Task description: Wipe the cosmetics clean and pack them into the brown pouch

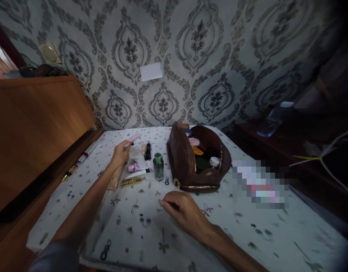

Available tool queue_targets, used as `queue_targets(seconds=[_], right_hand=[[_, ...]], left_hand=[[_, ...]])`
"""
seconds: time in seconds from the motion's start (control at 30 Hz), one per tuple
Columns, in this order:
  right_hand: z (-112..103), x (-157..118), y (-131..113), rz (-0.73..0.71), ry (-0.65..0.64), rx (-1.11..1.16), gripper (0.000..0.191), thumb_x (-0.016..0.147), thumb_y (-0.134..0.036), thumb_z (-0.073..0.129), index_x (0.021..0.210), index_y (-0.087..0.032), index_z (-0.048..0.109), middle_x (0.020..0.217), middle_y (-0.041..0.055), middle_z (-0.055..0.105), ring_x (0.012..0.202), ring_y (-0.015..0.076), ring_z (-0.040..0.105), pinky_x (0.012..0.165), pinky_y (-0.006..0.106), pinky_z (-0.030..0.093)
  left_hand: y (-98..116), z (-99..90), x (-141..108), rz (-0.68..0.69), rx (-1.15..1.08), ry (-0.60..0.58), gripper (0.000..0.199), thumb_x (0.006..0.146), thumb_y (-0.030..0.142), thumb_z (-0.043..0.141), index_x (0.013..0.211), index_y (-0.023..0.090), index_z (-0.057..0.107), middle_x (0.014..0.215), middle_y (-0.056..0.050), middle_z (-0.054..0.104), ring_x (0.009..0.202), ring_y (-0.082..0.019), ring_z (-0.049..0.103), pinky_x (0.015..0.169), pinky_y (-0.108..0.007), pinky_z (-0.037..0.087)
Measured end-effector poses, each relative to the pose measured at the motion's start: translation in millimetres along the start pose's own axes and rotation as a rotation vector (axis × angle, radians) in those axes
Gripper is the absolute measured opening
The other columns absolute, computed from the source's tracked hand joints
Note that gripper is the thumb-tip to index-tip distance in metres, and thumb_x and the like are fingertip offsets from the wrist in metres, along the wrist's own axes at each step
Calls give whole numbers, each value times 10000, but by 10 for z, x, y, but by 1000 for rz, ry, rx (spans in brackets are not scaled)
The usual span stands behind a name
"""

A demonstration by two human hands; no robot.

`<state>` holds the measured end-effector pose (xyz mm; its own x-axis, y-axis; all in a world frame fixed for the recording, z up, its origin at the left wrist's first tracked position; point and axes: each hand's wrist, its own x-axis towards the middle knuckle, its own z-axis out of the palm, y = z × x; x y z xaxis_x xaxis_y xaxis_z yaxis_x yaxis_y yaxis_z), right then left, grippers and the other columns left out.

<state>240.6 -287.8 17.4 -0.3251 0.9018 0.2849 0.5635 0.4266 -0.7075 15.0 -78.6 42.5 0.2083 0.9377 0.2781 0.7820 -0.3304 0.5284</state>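
My left hand [121, 154] is closed with its fingertips pinching a slim pink tube [134, 137] above the far left part of the cloth. Below it lies a group of cosmetics: a clear plastic pouch [137, 153], a black tube [147, 151], a pink-and-white tube [135, 166], a white tube with a black cap [137, 173] and a gold tube [131, 181]. A green-capped bottle [158, 168] stands beside them. Curled and showing nothing in it, my right hand [181, 207] rests low over the cloth, in front of an unzipped brown cosmetic bag [179, 151] holding several items.
The patterned white cloth [140, 234] covers the surface. Slender items, one a gold-and-black tube [69, 173], lie along the left edge by a wooden panel [40, 124]. To the right are a blurred-out packet [260, 185], a water bottle [274, 119] and a pale cable [333, 143].
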Motion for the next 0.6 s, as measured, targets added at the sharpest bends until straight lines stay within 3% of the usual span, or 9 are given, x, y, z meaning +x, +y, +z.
queue_targets(seconds=[0.13,0.23,0.43,0.6], right_hand=[[157,74,71,40,-51,26,398,960,-315,460,590,-178,512,577,-14,500,563,118,457,582,252,305],[256,81,131,67,-67,23,379,944,-279,475,582,-174,519,571,-17,493,559,115,438,575,251,292],[394,30,267,139,-57,67,320,880,-192,544,564,-167,503,565,-31,481,561,104,435,580,239,293],[377,-8,284,159,-7,145,317,843,-188,604,544,-158,504,539,-57,418,533,82,386,567,228,284]], left_hand=[[-30,288,124,62,89,-56,313,986,229,441,1228,105,596,1164,-86,636,1000,-192,630,926,-351,503],[-88,422,137,77,163,-147,365,955,369,571,1240,141,586,1255,-90,595,1068,-227,626,925,-431,533],[-172,546,289,29,315,-242,361,941,365,601,1238,160,582,1241,-90,607,1051,-231,632,887,-446,551],[-52,595,393,7,399,-231,174,828,197,643,983,119,636,969,-110,684,924,-223,634,779,-297,476]])
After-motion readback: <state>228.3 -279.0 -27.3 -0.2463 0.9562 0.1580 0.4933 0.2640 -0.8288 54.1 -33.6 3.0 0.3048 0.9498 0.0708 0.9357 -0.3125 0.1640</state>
